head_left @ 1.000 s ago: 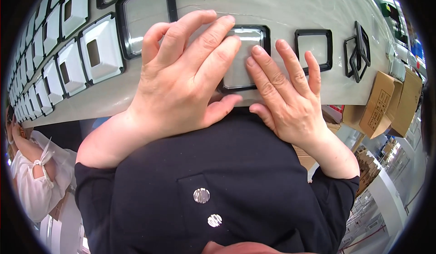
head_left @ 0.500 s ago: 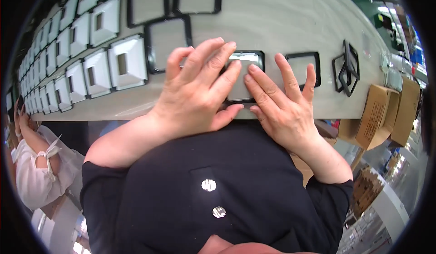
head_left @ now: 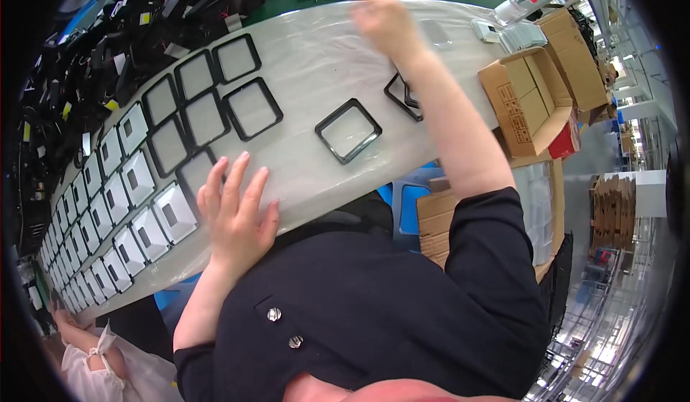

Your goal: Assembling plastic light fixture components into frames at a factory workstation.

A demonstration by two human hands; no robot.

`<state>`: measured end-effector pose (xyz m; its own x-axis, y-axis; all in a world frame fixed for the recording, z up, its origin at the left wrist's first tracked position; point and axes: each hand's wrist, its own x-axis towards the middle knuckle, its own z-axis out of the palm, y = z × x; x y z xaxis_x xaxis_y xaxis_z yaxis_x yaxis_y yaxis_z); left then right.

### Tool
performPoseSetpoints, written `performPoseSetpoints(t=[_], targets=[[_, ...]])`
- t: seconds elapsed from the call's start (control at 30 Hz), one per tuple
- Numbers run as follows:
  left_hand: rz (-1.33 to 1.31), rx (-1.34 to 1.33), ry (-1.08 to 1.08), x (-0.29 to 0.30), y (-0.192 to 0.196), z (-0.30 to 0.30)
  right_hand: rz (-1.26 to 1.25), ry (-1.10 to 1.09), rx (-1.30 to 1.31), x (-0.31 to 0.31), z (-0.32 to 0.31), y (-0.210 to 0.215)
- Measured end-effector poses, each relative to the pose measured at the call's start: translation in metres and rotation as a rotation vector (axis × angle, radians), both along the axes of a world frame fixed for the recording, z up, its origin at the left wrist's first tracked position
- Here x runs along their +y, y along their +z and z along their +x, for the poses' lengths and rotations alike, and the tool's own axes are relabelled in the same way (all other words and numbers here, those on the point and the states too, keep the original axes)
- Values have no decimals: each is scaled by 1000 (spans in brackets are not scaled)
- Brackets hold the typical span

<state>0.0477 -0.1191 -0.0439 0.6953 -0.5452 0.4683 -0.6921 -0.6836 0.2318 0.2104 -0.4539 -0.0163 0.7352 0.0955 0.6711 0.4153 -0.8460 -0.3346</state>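
My left hand (head_left: 237, 215), fingers spread, hovers at the table's near edge with nothing in it. It partly covers a black rectangular frame (head_left: 192, 199), the nearest of several laid in rows. My right hand (head_left: 388, 25) reaches over the table's far edge, blurred by motion, so its fingers and anything in them cannot be made out. Between my arms a single black frame (head_left: 330, 145) lies flat, with a shiny strip along its lower right side. Beside my right forearm are overlapping black frames (head_left: 402, 100), partly hidden by the arm. Another black frame (head_left: 274, 120) ends the middle row.
Rows of white pieces with square openings (head_left: 136, 179) cover the left of the table. Dark parts and cables (head_left: 180, 7) crowd the green surface beyond. On the right stands an open cardboard box (head_left: 517, 125). Another person's arm (head_left: 79, 337) shows at lower left.
My hands have left the frame they were on and moved apart, left hand leftward, right hand far forward. A frame now lies on formerly bare table in the middle row. The view has turned.
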Motion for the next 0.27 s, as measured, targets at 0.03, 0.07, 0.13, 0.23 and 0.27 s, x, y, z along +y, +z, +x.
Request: performPoseSetpoints(t=[0.03,0.07,0.13,0.23,0.27], targets=[[4,11,-46,-1,-1,0,-55,-208,38,-37,1,3],[37,48,-90,-5,3,2,-157,-441,85,-88,5,-12],[101,104,-166,-21,13,4,-228,-700,408,-125,-6,-19],[143,179,-371,-60,31,16,-142,-694,806,-177,-9,-34],[168,175,-415,-71,30,21,-148,-664,830,-169,-7,-45]])
